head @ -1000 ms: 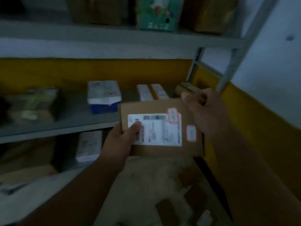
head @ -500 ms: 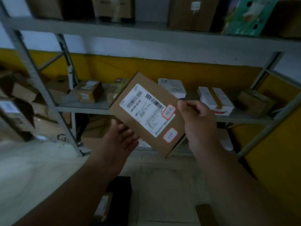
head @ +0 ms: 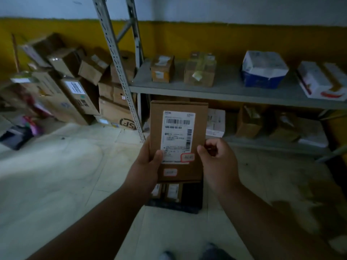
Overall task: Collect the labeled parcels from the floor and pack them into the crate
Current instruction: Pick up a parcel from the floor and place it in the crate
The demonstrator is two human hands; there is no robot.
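My left thumb [head: 157, 155] presses flat on the face of the cardboard parcel [head: 178, 139], the rest of my left hand [head: 145, 166] wrapped behind its left edge. My right hand [head: 218, 159] pinches the right edge — thumb in front, fingers curled. I hold the parcel upright, its white shipping label [head: 178, 136] facing me, barcode at the top, directly above the dark crate [head: 191, 201] on the pale floor [head: 65, 175], where two labeled parcels already lie. Beyond stands a grey shelf [head: 234, 91] of boxes — more cartons [head: 78, 91] piled at the left.
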